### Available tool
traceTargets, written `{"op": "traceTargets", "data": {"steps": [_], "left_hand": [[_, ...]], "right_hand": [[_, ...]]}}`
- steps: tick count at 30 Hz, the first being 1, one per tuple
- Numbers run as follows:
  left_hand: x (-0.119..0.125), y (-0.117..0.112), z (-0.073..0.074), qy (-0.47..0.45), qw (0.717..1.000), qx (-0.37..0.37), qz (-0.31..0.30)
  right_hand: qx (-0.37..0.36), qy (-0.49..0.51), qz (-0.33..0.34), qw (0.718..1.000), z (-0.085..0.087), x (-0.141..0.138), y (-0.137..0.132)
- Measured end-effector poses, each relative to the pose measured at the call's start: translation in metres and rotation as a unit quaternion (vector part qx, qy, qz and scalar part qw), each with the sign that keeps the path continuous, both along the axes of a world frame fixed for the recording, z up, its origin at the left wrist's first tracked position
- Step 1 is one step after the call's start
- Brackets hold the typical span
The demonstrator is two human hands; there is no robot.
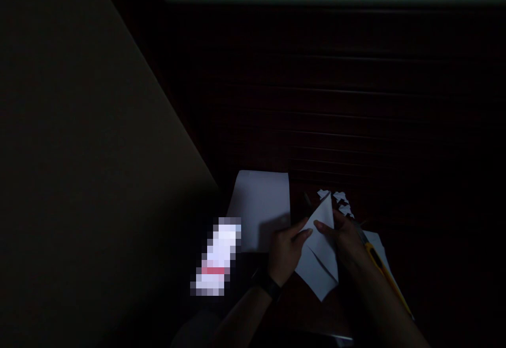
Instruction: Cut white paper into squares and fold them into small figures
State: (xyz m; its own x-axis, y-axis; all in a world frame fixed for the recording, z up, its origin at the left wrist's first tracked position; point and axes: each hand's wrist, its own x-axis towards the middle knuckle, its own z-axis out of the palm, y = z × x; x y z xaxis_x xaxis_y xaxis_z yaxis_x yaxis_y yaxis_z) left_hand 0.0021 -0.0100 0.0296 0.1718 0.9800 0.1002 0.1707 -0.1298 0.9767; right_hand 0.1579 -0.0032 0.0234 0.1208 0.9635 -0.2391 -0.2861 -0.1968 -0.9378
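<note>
Between my two hands is a folded sheet of white paper (321, 253), its narrow point up and a crease or slit running across its lower part. My left hand (285, 250) pinches its left edge with thumb and fingers; a dark band circles that wrist. On the right edge, my right hand (344, 236) grips the paper, thumb on the front and fingers behind. A yellow utility knife (383, 274) lies beside my right forearm, partly over another piece of white paper (375, 240). Small cut or folded white paper pieces (343, 203) sit just beyond my hands.
A blank white sheet (263, 200) lies to the left on the dark table (304, 311). In front of it glows a bright, pixelated screen (217, 258). Dark ridged panelling (336, 89) rises behind, and a plain wall (79, 153) stands at the left. The light is dim.
</note>
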Motion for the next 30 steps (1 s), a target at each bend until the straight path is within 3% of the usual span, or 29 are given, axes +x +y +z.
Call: {"op": "traceTargets", "data": {"steps": [9, 18, 24, 30], "left_hand": [[-0.007, 0.007, 0.011, 0.051, 0.996, 0.062, 0.026], [-0.003, 0.007, -0.002, 0.014, 0.998, 0.029, 0.049], [-0.002, 0.005, -0.001, 0.022, 0.997, 0.052, 0.047], [-0.003, 0.007, -0.005, 0.002, 0.998, 0.028, 0.049]], "right_hand": [[0.018, -0.092, 0.062, 0.994, 0.005, -0.008, -0.003], [0.114, -0.204, 0.073, 0.969, -0.005, -0.026, -0.006], [0.104, -0.178, 0.055, 0.977, -0.004, -0.032, -0.008], [0.068, -0.094, 0.068, 0.991, -0.002, -0.035, -0.01]]}}
